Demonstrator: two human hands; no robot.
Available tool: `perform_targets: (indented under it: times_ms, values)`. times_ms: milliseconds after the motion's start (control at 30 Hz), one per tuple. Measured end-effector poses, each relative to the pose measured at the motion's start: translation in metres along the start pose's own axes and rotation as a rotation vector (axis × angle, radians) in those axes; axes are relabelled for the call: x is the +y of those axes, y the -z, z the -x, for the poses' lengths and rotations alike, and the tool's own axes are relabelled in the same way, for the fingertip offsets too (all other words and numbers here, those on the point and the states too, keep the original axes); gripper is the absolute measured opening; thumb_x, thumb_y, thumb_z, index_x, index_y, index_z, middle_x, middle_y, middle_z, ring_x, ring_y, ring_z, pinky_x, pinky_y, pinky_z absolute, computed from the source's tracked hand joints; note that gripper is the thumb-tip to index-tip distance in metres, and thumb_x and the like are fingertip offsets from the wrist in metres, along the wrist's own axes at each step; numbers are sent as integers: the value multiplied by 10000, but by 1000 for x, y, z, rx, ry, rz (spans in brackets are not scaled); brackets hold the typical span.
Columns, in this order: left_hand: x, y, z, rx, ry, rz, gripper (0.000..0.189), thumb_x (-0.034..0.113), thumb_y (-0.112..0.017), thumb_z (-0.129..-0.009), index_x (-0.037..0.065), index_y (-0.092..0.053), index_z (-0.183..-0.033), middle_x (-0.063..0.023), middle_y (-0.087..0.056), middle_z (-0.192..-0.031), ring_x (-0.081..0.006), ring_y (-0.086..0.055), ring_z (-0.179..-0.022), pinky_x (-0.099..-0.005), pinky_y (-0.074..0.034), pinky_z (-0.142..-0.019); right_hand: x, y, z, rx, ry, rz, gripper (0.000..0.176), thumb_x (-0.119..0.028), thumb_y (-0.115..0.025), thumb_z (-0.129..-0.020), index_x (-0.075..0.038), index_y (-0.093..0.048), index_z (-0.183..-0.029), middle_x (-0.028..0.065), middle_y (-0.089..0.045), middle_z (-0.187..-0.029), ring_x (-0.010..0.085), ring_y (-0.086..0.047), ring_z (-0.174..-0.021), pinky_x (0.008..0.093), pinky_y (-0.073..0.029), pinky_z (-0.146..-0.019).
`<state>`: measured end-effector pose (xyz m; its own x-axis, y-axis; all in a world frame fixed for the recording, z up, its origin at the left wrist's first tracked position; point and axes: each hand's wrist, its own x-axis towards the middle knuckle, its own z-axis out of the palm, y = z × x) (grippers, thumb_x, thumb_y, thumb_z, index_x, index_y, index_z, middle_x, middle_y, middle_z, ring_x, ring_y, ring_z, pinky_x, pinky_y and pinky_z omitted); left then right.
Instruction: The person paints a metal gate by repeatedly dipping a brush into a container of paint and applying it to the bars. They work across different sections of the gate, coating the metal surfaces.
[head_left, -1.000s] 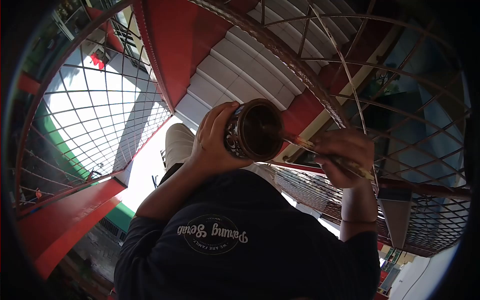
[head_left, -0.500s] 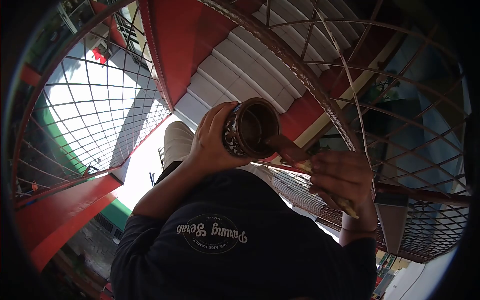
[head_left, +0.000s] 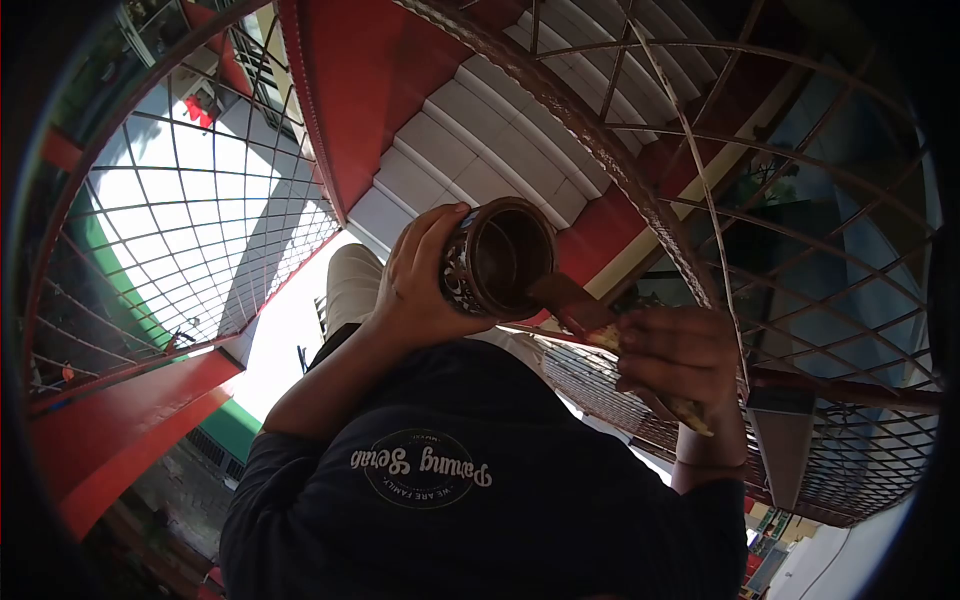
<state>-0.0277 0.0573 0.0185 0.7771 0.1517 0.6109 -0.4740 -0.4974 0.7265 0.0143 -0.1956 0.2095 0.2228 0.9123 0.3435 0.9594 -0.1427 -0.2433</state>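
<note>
My left hand [head_left: 413, 275] is wrapped round the side of a paint can [head_left: 464, 270], with the thumb side toward my body. The can is dark with a white scroll pattern, its rim and inside are brown, and its mouth tilts toward the camera. My right hand [head_left: 677, 360] grips the handle of a flat paintbrush [head_left: 575, 305], which has brown bristles and a stained, yellowish handle. The bristle end lies at the can's lower right rim. Behind the closed fingers the middle of the handle is hidden; its tip shows below them.
Around me curve brown metal bars and lattice [head_left: 610, 150], with a rough, patchy coat on the thick bar. Beyond stand pale steps [head_left: 490, 130] between red walls [head_left: 350, 90]. A thin cord [head_left: 700, 165] runs down on the right, near my right hand.
Both hands, with the can and the paintbrush, have shifted slightly left. The brush's bristle end stays at the can's rim, and both grips are the same.
</note>
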Motion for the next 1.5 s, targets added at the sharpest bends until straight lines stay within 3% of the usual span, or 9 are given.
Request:
perform_targets:
  times_ms: [200,300,400,500,1067,1167,1300,1400,1500]
  values:
    - [-1,-2,-1,27,-63,-5,1065,418,-955,-539,25,-436,-1383,-224,-541,-1300,-386,-596,-1171,-493,-490,-967,3,-5,7,176,-120,-67,253,-167,-862,-733,-69,-728,-924,99,-728,-889,220,-732,-834,302,-597,-662]
    - [-2,-4,0,27,-75,10,1044,418,-951,-547,36,-444,-1376,-210,-539,-1302,-379,-596,-1170,-494,-492,-961,17,-31,28,659,-485,-344,218,-97,-836,-792,-6,-715,-949,118,-728,-885,173,-711,-777,277,-573,-677]
    - [1,-2,-1,-4,-67,-18,1036,417,-946,-547,51,-448,-1377,-191,-533,-1308,-372,-593,-1171,-495,-493,-957,45,-42,18,856,-867,-648,150,-43,-725,-884,37,-664,-996,127,-714,-908,185,-696,-751,320,-576,-677]
    - [0,-3,-1,-11,-76,-24,1033,417,-943,-541,62,-452,-1378,-179,-526,-1316,-366,-590,-1171,-496,-494,-956,64,-47,1,799,-1021,-752,155,-36,-734,-880,47,-661,-988,124,-709,-916,171,-692,-757,310,-574,-678]
    - [-7,-1,-1,12,-56,-39,1035,433,-943,-540,76,-444,-1374,-175,-530,-1310,-367,-592,-1167,-505,-498,-958,67,-37,19,947,-997,-847,208,-86,-727,-908,26,-617,-1046,98,-670,-905,168,-662,-794,315,-551,-765]
    - [-6,1,-1,17,-54,-40,1037,433,-944,-539,77,-442,-1374,-174,-529,-1313,-368,-592,-1171,-503,-497,-961,54,-23,28,736,-691,-800,209,-72,-709,-917,53,-613,-1054,112,-670,-926,176,-655,-778,324,-553,-772]
    - [-4,4,-4,39,-56,-53,1041,417,-949,-535,77,-439,-1376,-179,-530,-1314,-370,-598,-1166,-502,-499,-953,26,3,0,142,-127,-207,129,-81,-770,-824,-21,-738,-933,143,-704,-990,282,-716,-967,361,-593,-845]
    - [-5,6,-5,52,-57,-57,1052,407,-953,-529,76,-431,-1381,-184,-530,-1315,-371,-601,-1162,-501,-501,-946,10,14,0,-180,-176,-202,216,-207,-756,-728,-103,-780,-916,124,-730,-1061,329,-687,-1113,408,-589,-849]
    - [-8,7,-6,56,-60,-51,1066,405,-955,-523,75,-423,-1386,-187,-530,-1316,-371,-601,-1161,-501,-501,-942,5,11,8,-212,-201,-140,292,-296,-696,-729,-109,-786,-934,112,-731,-1077,351,-676,-1131,434,-585,-851]
